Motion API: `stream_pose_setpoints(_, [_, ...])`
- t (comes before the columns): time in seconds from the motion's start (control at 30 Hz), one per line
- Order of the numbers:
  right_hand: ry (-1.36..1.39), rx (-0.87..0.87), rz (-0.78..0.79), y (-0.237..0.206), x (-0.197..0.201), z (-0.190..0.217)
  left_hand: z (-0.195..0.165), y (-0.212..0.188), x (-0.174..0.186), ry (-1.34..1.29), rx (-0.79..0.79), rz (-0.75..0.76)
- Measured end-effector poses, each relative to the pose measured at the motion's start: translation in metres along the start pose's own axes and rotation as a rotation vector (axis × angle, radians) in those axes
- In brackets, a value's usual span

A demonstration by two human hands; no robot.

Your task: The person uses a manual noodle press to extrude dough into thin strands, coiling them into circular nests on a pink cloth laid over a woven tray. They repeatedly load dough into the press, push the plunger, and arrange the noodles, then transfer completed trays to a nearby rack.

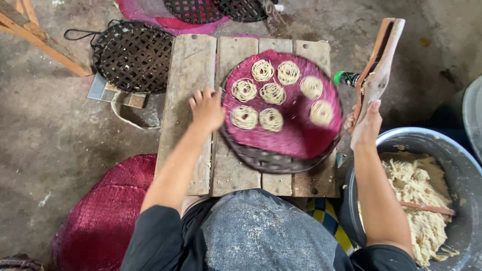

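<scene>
A bare concrete floor (60, 130) surrounds everything, with open room along the left of the tabletop and tighter room on the right. The plank tabletop (193, 65) sits in the middle, its left plank bare from far edge to near edge. At the tabletop's near right corner a large grey basin (432, 138) of pale dough (416, 195) stands on the floor, a wooden stick lying in it. Off the near left corner a red mesh bundle (110, 206) rests on the floor.

A round woven tray (271, 160) lined with red mesh covers the right half of the tabletop, its near rim raised and tilted, its right rim reaching the right edge. Eight coiled noodle nests (271, 93) lie on its far half; the near half of the liner is bare. An empty dark woven tray (133, 55) lies off the far left corner, partly over a small tile, and more trays lie beyond the far edge.

The left hand (207, 109) grips the tray's left rim, fingers curled over the edge. The right hand (365, 125), well apart from it past the right edge, is closed around a wooden noodle press (381, 60) held upright, dough clinging to it. A green-capped bottle (346, 78) lies just beside the press.
</scene>
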State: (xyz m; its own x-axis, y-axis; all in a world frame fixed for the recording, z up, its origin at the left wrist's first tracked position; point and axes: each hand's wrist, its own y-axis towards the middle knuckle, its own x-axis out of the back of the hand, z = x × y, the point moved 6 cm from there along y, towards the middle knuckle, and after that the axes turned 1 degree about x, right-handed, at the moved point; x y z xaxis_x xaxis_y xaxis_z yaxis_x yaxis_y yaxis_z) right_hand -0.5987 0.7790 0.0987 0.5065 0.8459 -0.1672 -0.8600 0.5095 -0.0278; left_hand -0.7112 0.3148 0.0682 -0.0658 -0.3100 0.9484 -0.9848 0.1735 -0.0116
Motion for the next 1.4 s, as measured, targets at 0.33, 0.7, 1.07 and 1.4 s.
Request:
stream_pose_setpoints(0.33, [-0.105,0.263,0.304,-0.054,-0.038,0.039,-0.11,0.013,0.102,-0.174,-0.627,-0.473])
stream_pose_setpoints(0.7, [-1.003,1.299,1.144,-0.234,-0.158,0.182,-0.189,-0.184,0.17,-0.464,-1.3,0.533])
stream_pose_setpoints(1.07, [-0.585,0.355,1.479,-0.276,-0.141,0.146,-0.162,-0.208,0.155,-0.019,-1.093,0.638])
stream_pose_setpoints(1.4, [-1.265,1.452,0.721,-0.257,-0.06,0.196,-0.078,-0.114,0.076,-0.931,-0.684,1.192])
